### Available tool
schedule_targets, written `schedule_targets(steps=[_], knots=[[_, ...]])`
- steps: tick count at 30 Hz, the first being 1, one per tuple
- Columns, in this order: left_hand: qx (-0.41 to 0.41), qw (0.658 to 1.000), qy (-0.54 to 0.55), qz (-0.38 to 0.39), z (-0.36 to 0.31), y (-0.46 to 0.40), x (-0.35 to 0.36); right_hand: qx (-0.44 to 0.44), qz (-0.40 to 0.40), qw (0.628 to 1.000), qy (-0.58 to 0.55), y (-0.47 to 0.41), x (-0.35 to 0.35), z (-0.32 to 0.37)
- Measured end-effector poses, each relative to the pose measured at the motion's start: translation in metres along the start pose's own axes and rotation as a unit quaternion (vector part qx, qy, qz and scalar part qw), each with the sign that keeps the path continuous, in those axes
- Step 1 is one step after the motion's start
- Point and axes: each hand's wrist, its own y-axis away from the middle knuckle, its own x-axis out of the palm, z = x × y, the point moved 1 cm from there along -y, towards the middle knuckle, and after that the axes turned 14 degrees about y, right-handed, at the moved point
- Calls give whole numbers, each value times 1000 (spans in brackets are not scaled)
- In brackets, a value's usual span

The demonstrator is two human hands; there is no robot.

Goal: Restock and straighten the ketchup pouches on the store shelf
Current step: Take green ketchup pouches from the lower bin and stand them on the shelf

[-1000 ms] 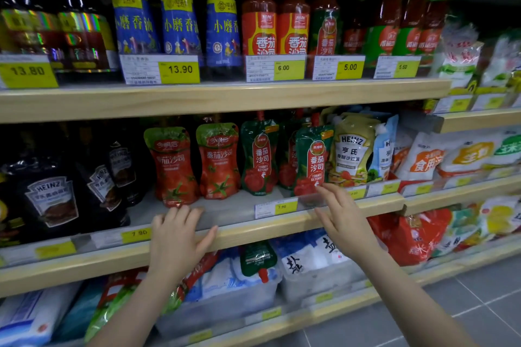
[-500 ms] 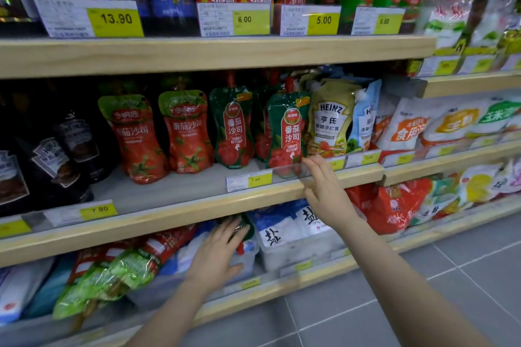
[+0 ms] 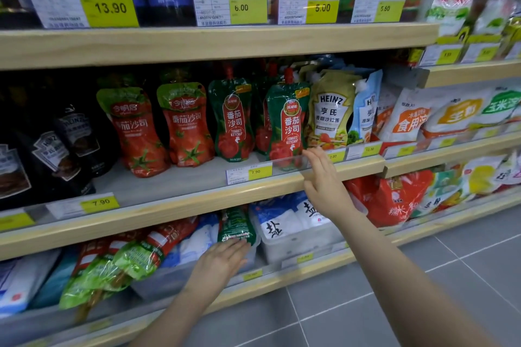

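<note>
On the middle shelf (image 3: 197, 200), four ketchup pouches stand upright in a row: two red pouches (image 3: 138, 132) at left and two green pouches (image 3: 286, 124) at right, the rightmost green one just behind the clear price rail. Right hand (image 3: 324, 180): fingers (image 3: 315, 158) straight and spread, tips touching the rail at the foot of that rightmost green pouch, palm over the wooden shelf edge. Left hand (image 3: 222, 259): reaching to the lower shelf, fingers extended and flat, tips touching the bottom edge of a green pouch (image 3: 236, 227) that lies over the rim of a clear bin; whether any finger curls beneath the pouch cannot be told. Beside the bin, a second clear bin holds white salt bags (image 3: 282, 227). Left of the hand, further red-and-green pouches (image 3: 127, 259) lie tilted on the lower shelf. Right of the green ketchup row stands a Heinz salad-dressing pouch (image 3: 331, 113). Yellow price tags (image 3: 110, 10) line the shelf fronts; bottles fill the top shelf.
</note>
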Motion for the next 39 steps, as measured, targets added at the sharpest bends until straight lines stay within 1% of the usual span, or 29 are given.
schedule_targets(steps=[2, 4, 6, 8, 12, 14, 16, 19, 21, 23, 25, 27, 30, 32, 34, 36, 38, 39], knots=[[5, 999, -38, 25, 3, 6, -6, 2, 1, 1000, 2, 0, 0, 0], [-55, 996, -47, 59, 11, -2, -11, 4, 1, 1000, -1, 0, 2, 1], [-73, 994, -58, 52, 11, -10, -12, 8, -1, 1000, -6, 0, 2, 2], [-54, 997, -45, 28, 6, -13, -7, 10, 2, 1000, -2, -1, 2, 2], [-36, 998, 18, -53, -2, -9, -11, 12, 5, 1000, 1, -1, 1, 4], [-21, 992, 50, -115, -6, -11, -22, 14, 4, 1000, 1, -1, 1, 4], [-32, 982, 90, -163, -13, -20, -44, 17, 8, 1000, 1, -1, -1, 5], [-37, 978, 104, -175, -20, -38, -79, 22, 21, 1000, 7, -2, -4, 6], [-66, 973, 153, -161, -21, -49, -95, 26, 33, 999, 7, -2, -7, 7], [-113, 959, 224, -131, -21, -58, -101, 30, 40, 999, 4, -2, -9, 8], [-129, 944, 269, -138, -22, -66, -106, 34, 47, 998, 1, -2, -10, 9], [-133, 926, 313, -166, -23, -76, -116, 37, 52, 998, -1, -3, -10, 9], [-124, 887, 380, -231, -22, -102, -147, 40, 49, 998, -4, -4, -11, 9], [-125, 867, 400, -270, -20, -124, -174, 41, 47, 998, -6, -4, -11, 8], [-107, 864, 386, -306, -16, -142, -199, 40, 42, 998, -6, -4, -10, 8], [-68, 872, 341, -344, -13, -155, -217, 41, 40, 998, -5, -4, -8, 6], [0, 896, 252, -366, -14, -162, -225, 43, 38, 998, -3, -4, -6, 5], [38, 909, 199, -363, -15, -163, -224, 44, 37, 998, -3, -4, -5, 4]])
